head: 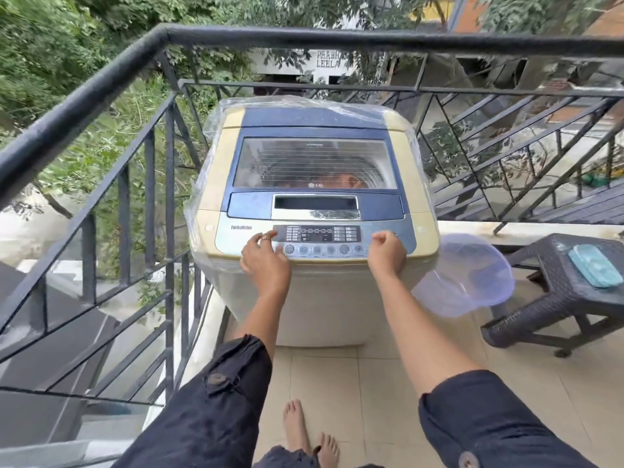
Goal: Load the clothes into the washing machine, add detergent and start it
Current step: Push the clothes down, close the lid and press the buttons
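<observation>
Both hands rest on the front control panel (pixel 316 241) of the washing machine (pixel 312 204). The left hand (pixel 265 261) sits at about 8 o'clock of the panel, fingers loosely spread and empty, fingertips touching the row of round buttons, a ring on one finger. The right hand (pixel 386 251) sits at 4 o'clock of the panel, fingers curled into a loose fist gripping nothing, knuckles against the panel's right end.

The machine stands on a tiled balcony floor (pixel 337 383), hemmed at 9 and 12 o'clock by a black metal railing (pixel 162 38). A translucent purple tub (pixel 472 275) leans beside the machine at 3 o'clock, and farther right a dark wicker stool (pixel 553 292) carries a teal container (pixel 596 265). Bare feet (pixel 305 434) show at 6 o'clock.

It is a cream and blue top-loader, LG-branded, wrapped in clear plastic film, its glass lid (pixel 315 163) closed. Clothes (pixel 337 180) show dimly through the glass.
</observation>
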A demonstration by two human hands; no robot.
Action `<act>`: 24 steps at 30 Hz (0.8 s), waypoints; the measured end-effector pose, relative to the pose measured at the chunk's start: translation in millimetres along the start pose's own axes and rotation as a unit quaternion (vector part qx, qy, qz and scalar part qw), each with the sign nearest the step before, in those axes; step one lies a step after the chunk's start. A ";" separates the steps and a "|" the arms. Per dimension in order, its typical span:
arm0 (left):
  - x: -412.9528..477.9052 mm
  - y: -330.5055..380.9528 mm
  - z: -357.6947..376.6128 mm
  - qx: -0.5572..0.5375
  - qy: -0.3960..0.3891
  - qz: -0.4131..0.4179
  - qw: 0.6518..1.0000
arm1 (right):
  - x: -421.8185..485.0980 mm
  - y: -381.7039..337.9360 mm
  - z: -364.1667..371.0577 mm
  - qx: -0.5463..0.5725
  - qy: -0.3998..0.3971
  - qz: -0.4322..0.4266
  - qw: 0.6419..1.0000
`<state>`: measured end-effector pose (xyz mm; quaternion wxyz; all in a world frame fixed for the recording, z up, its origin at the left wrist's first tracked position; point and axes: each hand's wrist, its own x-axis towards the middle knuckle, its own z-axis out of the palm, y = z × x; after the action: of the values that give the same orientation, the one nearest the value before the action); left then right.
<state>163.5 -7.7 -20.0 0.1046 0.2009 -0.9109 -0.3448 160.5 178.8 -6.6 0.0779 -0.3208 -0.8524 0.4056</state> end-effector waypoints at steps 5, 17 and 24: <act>-18.5 -14.1 5.8 0.030 -0.013 -0.019 0.999 | -36.4 -8.0 8.3 -0.034 -0.032 -0.132 0.990; -15.5 -29.2 -13.5 0.096 -0.055 -0.012 0.994 | -82.3 -27.9 45.1 -0.153 -0.161 -0.347 0.911; -17.2 -29.4 -19.4 0.112 -0.086 -0.013 0.990 | -93.2 -32.9 48.8 -0.210 -0.200 -0.343 0.894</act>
<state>194.0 -31.7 -26.3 -0.0017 0.1927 -0.9466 -0.2583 198.3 75.3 -2.5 -0.0294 0.0703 -0.9722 0.2212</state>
